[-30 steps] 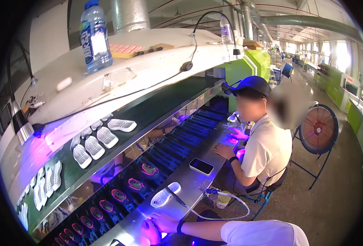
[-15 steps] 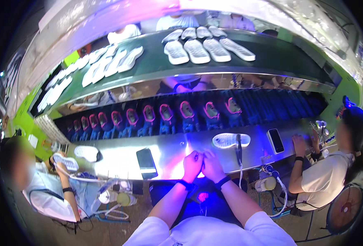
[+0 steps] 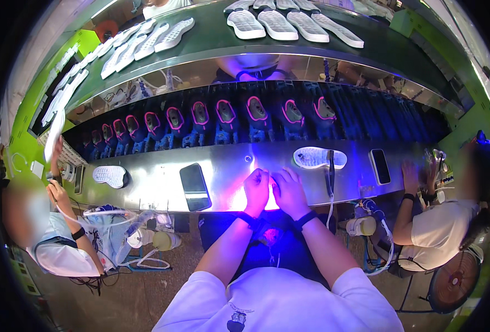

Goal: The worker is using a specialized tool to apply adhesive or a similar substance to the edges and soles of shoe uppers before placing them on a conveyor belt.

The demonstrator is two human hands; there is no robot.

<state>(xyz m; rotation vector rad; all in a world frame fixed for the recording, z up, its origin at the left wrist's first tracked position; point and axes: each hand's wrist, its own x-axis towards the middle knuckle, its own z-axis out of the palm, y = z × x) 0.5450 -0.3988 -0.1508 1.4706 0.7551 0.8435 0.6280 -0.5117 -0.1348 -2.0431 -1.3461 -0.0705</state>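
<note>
My left hand (image 3: 256, 188) is closed in a loose fist at the near edge of the metal bench (image 3: 234, 157). Whether anything sits inside its fingers is hidden. Just beside it, my right hand (image 3: 290, 191) holds nothing visible, its fingers loosely bent and apart. The two hands are close together under violet light, with a small gap between them. To the right lies a white shoe sole (image 3: 317, 157), and a dark slim tool (image 3: 331, 174) with a pale cord rests across it. A dark phone (image 3: 196, 187) lies flat left of my hands.
Behind the bench, shoe uppers (image 3: 224, 112) with pink edges stand on a dark conveyor. White soles (image 3: 278, 25) lie on a raised green belt (image 3: 212, 41). Another phone (image 3: 380, 166) is at right. People sit on both sides; the left one's hand (image 3: 57, 155) holds up a sole (image 3: 55, 135).
My hands have moved slightly apart, the right one's fingers loosening. The person at left has raised a sole toward the upper belt. The view has tilted downward.
</note>
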